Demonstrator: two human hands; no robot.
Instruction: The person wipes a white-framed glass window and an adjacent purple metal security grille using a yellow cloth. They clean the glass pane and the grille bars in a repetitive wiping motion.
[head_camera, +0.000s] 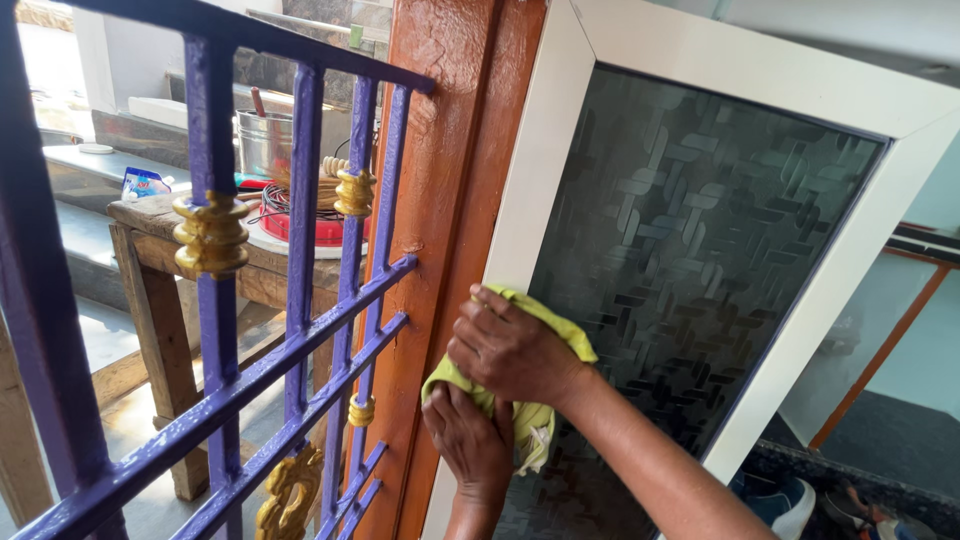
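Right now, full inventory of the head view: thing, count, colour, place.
cloth: 1, yellow-green, pressed on the window frame under both hands
window frame: 1, white, centre to right
patterned glass pane: 1, dark, inside the frame
door post: 1, orange-brown, centre
grille: 1, purple with gold knobs, left
wooden table: 1, brown, behind grille
steel pot: 1, silver, on table
shoe: 1, blue and white, bottom right
left hand: 1, lower, on cloth
right hand: 1, upper, on cloth

Item: small flat plastic packet, blue and white with a touch of red (143, 184). It lies at the far left edge of the worn wooden table (150, 215), behind the purple bars. No signs or screens in view.
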